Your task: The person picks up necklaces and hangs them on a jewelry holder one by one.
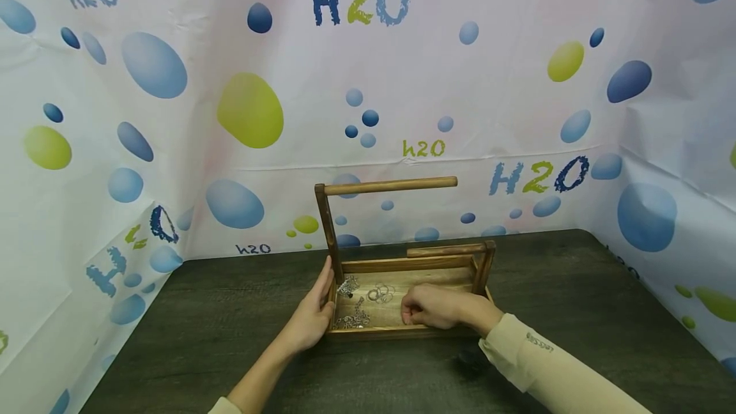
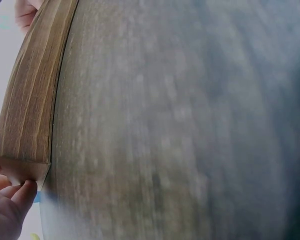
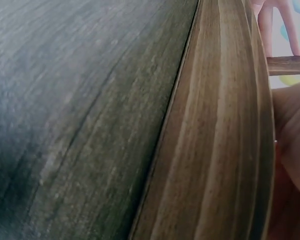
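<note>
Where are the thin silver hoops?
In the head view, the hoops lie left of centre in the brown wooden tray, between silver chains and right hand.

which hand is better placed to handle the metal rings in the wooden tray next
Probably the right hand: it is already inside the wooden tray, just right of the metal rings, while the left hand rests against the tray's left end.

My right sleeve (image 1: 575, 369) is pale cream, its loose cuff (image 1: 506, 349) creased, with small dark lettering (image 1: 539, 342) beside it; my left sleeve (image 1: 225, 407) shows only a cream edge.
</note>
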Demonstrator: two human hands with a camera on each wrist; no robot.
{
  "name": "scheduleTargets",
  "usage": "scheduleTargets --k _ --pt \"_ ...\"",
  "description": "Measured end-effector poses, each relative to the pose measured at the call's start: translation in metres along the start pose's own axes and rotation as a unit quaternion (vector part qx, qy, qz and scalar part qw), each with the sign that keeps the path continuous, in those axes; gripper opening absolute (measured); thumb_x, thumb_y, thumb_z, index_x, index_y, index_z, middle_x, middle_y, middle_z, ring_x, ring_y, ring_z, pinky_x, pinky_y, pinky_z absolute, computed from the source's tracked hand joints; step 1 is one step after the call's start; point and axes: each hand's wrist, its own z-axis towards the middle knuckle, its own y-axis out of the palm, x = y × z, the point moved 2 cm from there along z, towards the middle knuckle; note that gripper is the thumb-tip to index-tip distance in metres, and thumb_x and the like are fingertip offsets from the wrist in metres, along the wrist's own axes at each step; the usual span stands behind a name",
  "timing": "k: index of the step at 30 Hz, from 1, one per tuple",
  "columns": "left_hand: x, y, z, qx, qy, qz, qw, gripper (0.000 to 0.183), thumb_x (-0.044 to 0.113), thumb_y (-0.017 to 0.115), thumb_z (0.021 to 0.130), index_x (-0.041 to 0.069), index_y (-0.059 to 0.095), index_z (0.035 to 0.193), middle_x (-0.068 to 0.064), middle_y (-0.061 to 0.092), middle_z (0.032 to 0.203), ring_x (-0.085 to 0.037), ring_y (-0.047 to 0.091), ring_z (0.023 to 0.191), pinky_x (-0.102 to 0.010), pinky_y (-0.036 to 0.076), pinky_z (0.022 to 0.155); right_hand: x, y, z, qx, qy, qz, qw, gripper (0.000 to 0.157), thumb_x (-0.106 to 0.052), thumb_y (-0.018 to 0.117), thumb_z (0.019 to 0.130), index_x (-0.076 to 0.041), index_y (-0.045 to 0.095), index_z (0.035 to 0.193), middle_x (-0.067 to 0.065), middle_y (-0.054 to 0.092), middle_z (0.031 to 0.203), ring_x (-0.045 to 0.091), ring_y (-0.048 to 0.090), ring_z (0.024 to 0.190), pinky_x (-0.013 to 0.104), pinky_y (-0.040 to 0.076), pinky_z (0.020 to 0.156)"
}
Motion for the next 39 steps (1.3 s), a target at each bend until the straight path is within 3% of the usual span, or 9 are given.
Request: scheduleTargets --k 9,14,21,39 --pt "-0.002 0.001 -0.001 0.001 -0.009 0.012 0.9999 0.089 -0.017 0.038 0.096 0.024 -0.003 0.163 -0.022 0.009 0.165 -0.041 0.032 0.141 -0.025 0.037 0.049 -0.001 0.003 -0.003 0.009 0.003 0.018 1.0 0.017 -0.007 0.057 0.102 -0.015 0.064 0.089 -0.009 0.056 0.082 0.002 0.046 0.066 0.023 0.043 0.065" --pt "-0.003 0.001 -0.001 0.001 -0.008 0.016 0.9998 0.09 -0.017 0.038 0.096 0.025 -0.005 0.163 -0.022 0.009 0.165 -0.042 0.035 0.138 -0.024 0.036 0.047 -0.007 0.002 -0.002 0.03 -0.018 0.014 0.999 0.013 -0.014 0.057 0.103 -0.016 0.062 0.091 -0.012 0.054 0.084 0.001 0.047 0.07 0.024 0.043 0.067" --pt "-0.003 0.001 -0.002 0.001 -0.001 0.025 0.9997 0.089 -0.017 0.038 0.096 0.024 -0.004 0.163 -0.023 0.01 0.164 -0.042 0.03 0.143 -0.025 0.037 0.047 -0.02 0.0 0.0 0.046 -0.042 0.007 0.998 0.015 -0.014 0.054 0.104 -0.017 0.059 0.091 -0.011 0.052 0.084 0.002 0.045 0.071 0.024 0.041 0.067" --pt "0.001 0.001 -0.004 0.007 0.008 0.02 0.9997 0.087 -0.018 0.039 0.096 0.021 0.001 0.164 -0.024 0.011 0.164 -0.043 0.036 0.137 -0.027 0.036 0.046 -0.044 -0.007 0.004 0.082 -0.051 0.019 0.995 0.01 -0.019 0.051 0.106 -0.018 0.056 0.097 -0.01 0.049 0.079 0.003 0.043 0.067 0.025 0.039 0.065"
